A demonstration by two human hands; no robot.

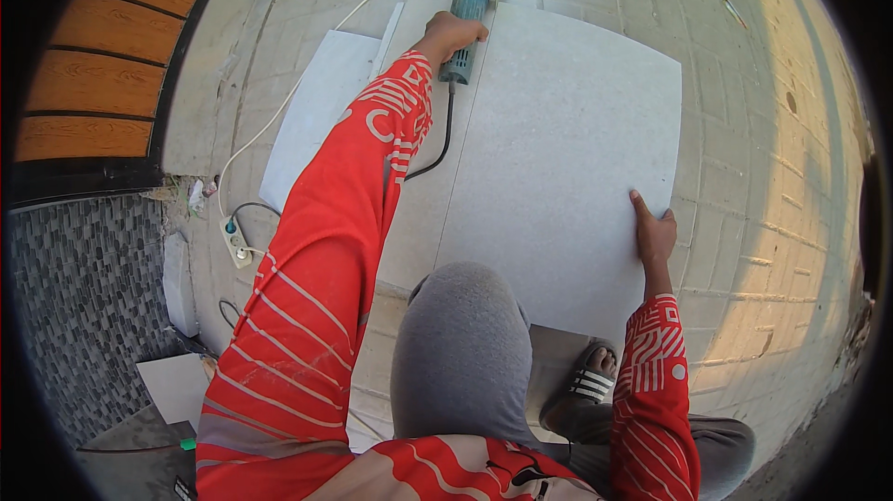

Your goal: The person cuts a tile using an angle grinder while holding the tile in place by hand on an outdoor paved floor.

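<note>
Over pale tile point(558, 157), left fingers point(476, 31) gripping teal grinder point(472, 3), right fingers point(639, 202) spread at edge

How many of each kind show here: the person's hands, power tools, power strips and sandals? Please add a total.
Hands: 2 (left hand, right hand)
Power tools: 1 (angle grinder)
Power strips: 1 (white power strip)
Sandals: 1 (striped sandal)
Total: 5

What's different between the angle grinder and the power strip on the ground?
The angle grinder is mostly teal; the power strip is off-white. The grinder is held in the left hand; the strip lies on the ground, untouched. The grinder's cord is black; a white cord reaches the strip. Both are corded electrical items.
</note>
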